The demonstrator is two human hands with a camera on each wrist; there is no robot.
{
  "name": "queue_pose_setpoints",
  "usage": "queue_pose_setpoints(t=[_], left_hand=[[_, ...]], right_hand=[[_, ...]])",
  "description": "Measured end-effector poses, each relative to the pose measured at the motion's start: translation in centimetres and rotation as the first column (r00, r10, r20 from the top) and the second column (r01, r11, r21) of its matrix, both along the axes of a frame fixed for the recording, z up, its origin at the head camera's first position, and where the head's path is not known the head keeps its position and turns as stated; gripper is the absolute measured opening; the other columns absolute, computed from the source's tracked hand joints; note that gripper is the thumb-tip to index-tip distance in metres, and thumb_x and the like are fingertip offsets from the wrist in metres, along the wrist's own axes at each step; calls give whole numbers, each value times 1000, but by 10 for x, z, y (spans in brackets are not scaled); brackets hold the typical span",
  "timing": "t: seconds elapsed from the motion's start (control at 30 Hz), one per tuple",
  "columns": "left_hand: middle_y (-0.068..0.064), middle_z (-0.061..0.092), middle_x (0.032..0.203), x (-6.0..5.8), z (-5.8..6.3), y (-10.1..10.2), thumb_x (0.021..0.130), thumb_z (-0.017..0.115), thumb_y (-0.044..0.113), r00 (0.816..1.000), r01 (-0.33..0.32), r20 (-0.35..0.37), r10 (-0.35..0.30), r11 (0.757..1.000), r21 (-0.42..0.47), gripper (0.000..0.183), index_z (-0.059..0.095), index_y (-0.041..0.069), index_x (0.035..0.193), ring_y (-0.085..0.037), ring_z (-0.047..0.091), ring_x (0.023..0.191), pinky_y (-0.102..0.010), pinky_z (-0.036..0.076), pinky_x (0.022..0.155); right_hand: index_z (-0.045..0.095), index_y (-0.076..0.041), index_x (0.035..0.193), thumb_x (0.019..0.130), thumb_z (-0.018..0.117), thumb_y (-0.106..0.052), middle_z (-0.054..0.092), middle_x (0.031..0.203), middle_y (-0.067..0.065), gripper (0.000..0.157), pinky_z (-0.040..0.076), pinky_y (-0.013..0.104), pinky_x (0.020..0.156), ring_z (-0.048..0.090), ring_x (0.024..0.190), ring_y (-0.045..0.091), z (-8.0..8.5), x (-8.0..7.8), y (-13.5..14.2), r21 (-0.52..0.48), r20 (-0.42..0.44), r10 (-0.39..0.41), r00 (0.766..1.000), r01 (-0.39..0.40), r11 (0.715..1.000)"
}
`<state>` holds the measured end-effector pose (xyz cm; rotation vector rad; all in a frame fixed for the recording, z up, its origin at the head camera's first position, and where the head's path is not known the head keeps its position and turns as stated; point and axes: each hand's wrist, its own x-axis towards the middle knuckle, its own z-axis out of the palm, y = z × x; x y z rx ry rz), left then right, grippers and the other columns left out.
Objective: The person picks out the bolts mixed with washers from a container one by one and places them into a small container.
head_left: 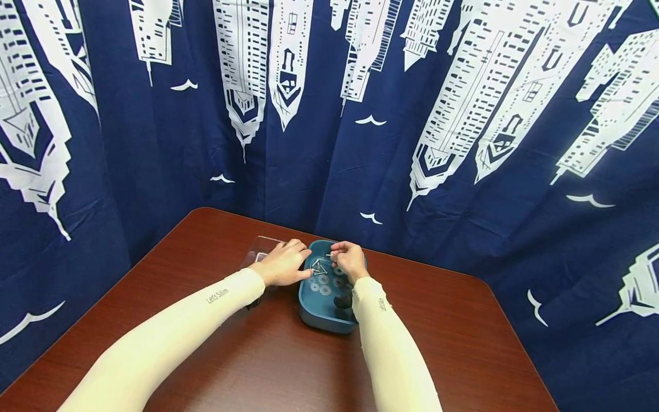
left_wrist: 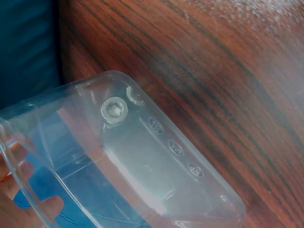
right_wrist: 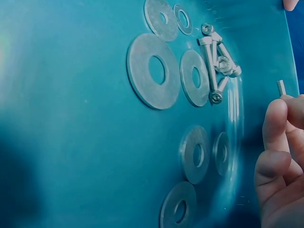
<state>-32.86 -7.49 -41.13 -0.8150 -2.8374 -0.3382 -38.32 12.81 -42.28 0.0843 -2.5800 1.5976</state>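
My right hand (head_left: pixel 350 262) pinches a small silver bolt (right_wrist: pixel 281 88) between thumb and fingertips over the far right of a blue tray (head_left: pixel 325 323). The bolt's threaded end sticks up from the fingertips; its other end is hidden. Beside the tray's left rim is my left hand (head_left: pixel 284 265), fingers spread and loosely bent, with nothing seen in its grasp. A clear plastic box (left_wrist: pixel 142 161) lies under and beyond the left hand. Inside that box are a socket-head bolt (left_wrist: pixel 114 109) and a partly visible ring (left_wrist: pixel 135 96), seen through the plastic.
Inside the tray, several socket-head bolts (right_wrist: pixel 211 66) lie in a heap among several flat washers (right_wrist: pixel 134 71) of different sizes. A dark object (head_left: pixel 343 300) sits near the right forearm. The brown table (head_left: pixel 247 355) ends at a patterned blue curtain (head_left: pixel 329 154).
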Motion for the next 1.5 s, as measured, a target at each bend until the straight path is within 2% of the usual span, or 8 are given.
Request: queue_pose_setpoints(t=[0.1,0.43,0.6,0.73,1.1,1.2,1.37,1.5], left_hand=[[-12,55,142,2,3,0,95,61,49,1000,-16,17,16,1000,-13,63,57,6,141,-30,42,138,-58,35,111],[-11,57,140,4,5,-3,95,60,51,1000,-25,8,25,999,-24,62,58,9,141,-29,44,135,-58,36,110],[-10,58,138,4,7,-5,95,62,49,1000,-26,-14,25,999,-24,57,62,10,137,-28,47,133,-56,40,108],[-9,58,139,4,8,-9,95,61,49,999,-32,-36,31,999,-28,54,64,12,134,-27,47,134,-53,42,109],[-9,59,138,6,11,-22,94,64,43,997,-31,-71,30,999,-11,49,66,12,132,-27,48,133,-53,44,105],[-9,59,138,8,13,-27,94,63,42,996,-41,-77,40,999,-11,48,66,12,131,-27,48,133,-52,44,104],[-10,60,136,9,17,-35,94,64,40,994,-45,-102,45,999,0,46,68,11,129,-28,49,131,-51,45,100],[-10,61,134,10,16,-42,93,63,39,992,-50,-117,51,999,5,45,68,10,128,-28,50,130,-50,46,99]], right_hand=[[71,6,103,86,64,8,68,79,8,18,61,44,71,62,56,13,1,0,1,16,-13,3,1000,-3,1000],[71,7,105,87,65,8,67,79,6,19,61,39,69,63,61,17,8,2,2,-2,-25,43,999,-43,999],[70,8,107,87,66,8,67,81,8,20,61,42,75,63,65,16,14,3,-1,-17,-26,63,998,-64,998],[70,7,108,86,67,8,68,83,7,22,61,40,74,64,66,16,19,4,-5,-16,-24,72,997,-72,997],[70,7,107,86,69,8,68,81,7,21,59,49,78,61,61,15,26,5,-14,-2,-52,96,994,-96,995],[70,7,108,86,69,7,68,82,8,21,59,45,75,60,60,14,29,5,-16,2,-55,108,993,-108,994],[71,6,107,87,69,6,70,84,10,20,57,30,66,60,61,13,33,6,-19,4,-58,117,992,-116,993],[71,6,107,88,69,6,71,87,13,20,59,33,70,64,66,19,34,7,-22,3,-49,125,991,-125,992]])
